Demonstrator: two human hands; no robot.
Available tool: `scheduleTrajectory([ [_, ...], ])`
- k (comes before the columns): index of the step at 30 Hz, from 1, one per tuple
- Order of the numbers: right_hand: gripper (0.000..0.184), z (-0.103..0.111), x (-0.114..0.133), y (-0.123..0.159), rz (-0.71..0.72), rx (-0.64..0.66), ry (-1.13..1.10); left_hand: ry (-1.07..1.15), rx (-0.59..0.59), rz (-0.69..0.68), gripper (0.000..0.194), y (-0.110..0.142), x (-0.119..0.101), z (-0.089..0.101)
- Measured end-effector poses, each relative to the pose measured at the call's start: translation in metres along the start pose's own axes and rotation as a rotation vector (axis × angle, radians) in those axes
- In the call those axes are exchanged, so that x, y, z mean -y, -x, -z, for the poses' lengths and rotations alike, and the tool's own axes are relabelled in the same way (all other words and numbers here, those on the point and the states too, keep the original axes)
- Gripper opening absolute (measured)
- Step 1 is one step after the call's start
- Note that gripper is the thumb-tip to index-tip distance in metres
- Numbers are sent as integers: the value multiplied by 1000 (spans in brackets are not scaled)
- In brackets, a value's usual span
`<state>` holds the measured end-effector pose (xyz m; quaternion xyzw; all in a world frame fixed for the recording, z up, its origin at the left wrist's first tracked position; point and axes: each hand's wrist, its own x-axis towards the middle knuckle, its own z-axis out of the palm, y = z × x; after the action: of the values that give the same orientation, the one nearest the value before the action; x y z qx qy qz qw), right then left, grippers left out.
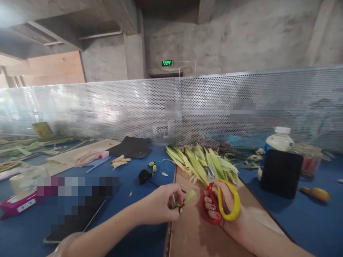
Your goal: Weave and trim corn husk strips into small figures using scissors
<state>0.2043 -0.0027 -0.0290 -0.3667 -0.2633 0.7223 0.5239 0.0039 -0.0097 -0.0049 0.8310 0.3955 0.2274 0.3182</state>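
Observation:
My left hand [163, 205] is closed in a pinch around a small tied bit of corn husk [189, 196], with a pale green strip sticking out to the right and something dark at the fingertips. Scissors [233, 203] with one red and one yellow handle are in my right hand [225, 200], blades pointing up and away. Beyond the blades lies a pile of green and cream corn husks [198, 160] on a brown board [187, 235]. Left of the board sits a dark spool-like thing [144, 176], with a small twisted husk piece [153, 166] beside it.
A white-capped bottle [278, 139], a black square object [281, 174] and an orange-brown wooden-looking tool [317, 193] stand or lie at right. At left are a dark flat device [80, 217], a black sheet [131, 147] and husk scraps [120, 161]. A perforated metal screen [144, 103] closes off the back.

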Motion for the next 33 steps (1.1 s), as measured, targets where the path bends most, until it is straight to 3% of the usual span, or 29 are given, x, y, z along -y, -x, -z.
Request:
scheduleTrajectory([
  [4,42,6,-3,-4,24,3,26,80,-11,54,27,-3,3,2],
  [11,37,12,-4,-7,1,45,24,-80,3,-47,17,-3,1,2],
  [18,33,11,-7,-7,84,80,37,-18,-14,21,27,-4,1,3],
  [22,38,10,-7,-6,68,76,38,-85,-65,19,29,-4,0,6],
  [29,38,14,-5,-9,16,53,4,-89,-52,44,25,-5,9,7],
  [33,31,17,-7,-11,65,73,20,-131,-58,65,32,-6,11,9],
])
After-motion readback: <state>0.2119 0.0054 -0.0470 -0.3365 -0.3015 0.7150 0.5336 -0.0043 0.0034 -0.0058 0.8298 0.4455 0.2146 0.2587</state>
